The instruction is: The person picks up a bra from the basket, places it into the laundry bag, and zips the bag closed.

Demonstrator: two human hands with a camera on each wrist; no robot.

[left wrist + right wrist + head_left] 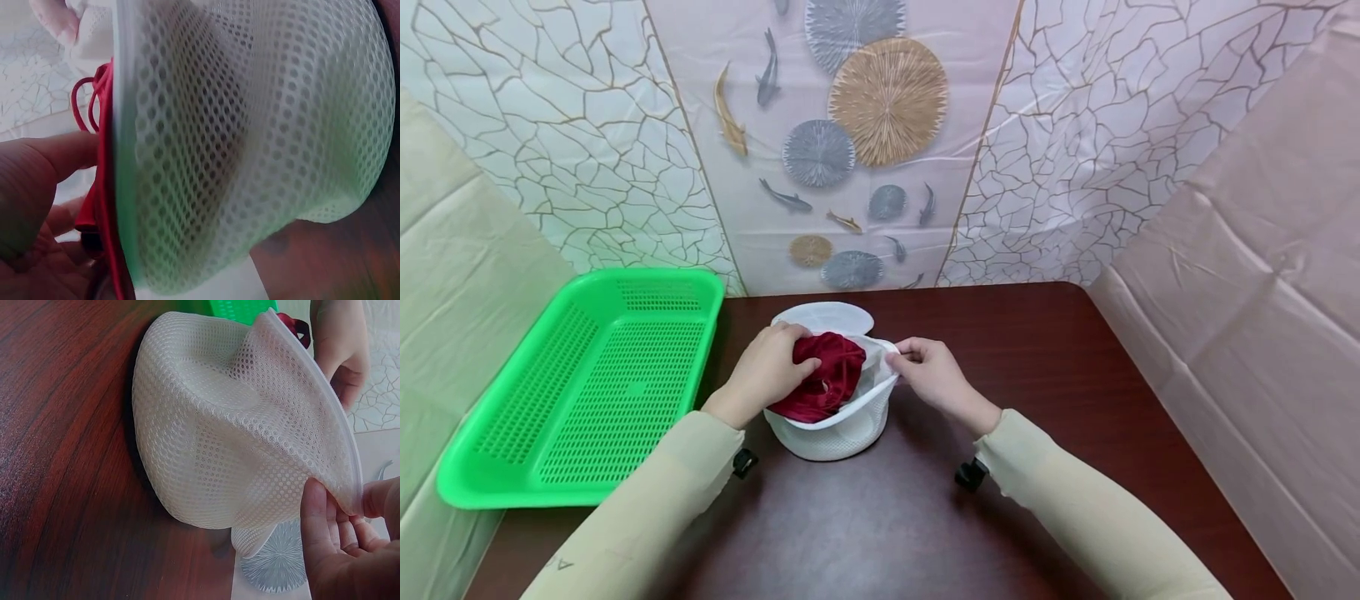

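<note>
A white mesh laundry bag (838,440) stands on the table, its round lid flap (831,317) folded back behind it. Dark red satin cloth (835,367) is bunched in the bag's mouth, partly over the near left rim; thin red loops (84,103) show in the left wrist view. My left hand (766,371) grips the cloth at the left side of the opening, thumb on top, some fingertips hidden. On the right, my right hand (936,375) pinches the bag's rim between thumb and fingers, pulling the mesh wall (262,469) into a fold.
A green perforated plastic basket (636,387) stands at the left of the dark wooden table (1000,333). Patterned cloth (887,100) hangs behind the table, and plain sheets (1247,275) close off the sides. Each wrist carries a small black device (972,475).
</note>
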